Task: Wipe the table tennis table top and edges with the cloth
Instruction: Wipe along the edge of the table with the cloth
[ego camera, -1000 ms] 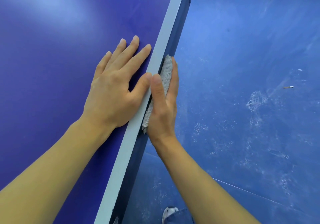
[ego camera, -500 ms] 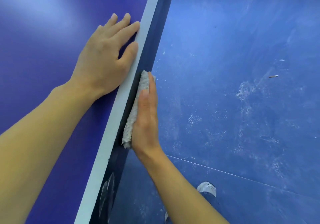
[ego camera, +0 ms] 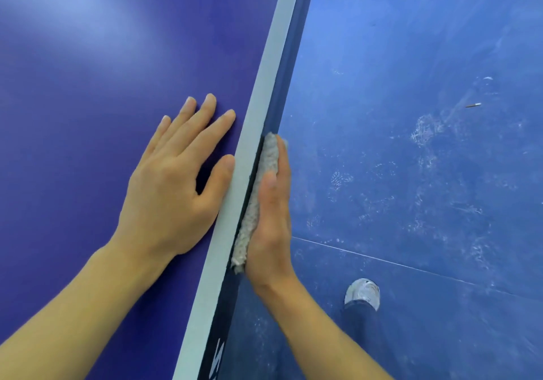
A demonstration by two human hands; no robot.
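The left hand [ego camera: 173, 182] lies flat on the table top [ego camera: 88, 85], fingers straight and spread, probably to steady the body. The right hand [ego camera: 271, 221], fingers straight, presses the folded cloth [ego camera: 254, 203] against the right side edge [ego camera: 289, 71] to wipe it

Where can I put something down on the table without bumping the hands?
The table top is bare beyond the left hand and to its left, up to the white edge line. It is crowded at the edge: the left hand lies flat there and the right hand presses the cloth against the table's side.
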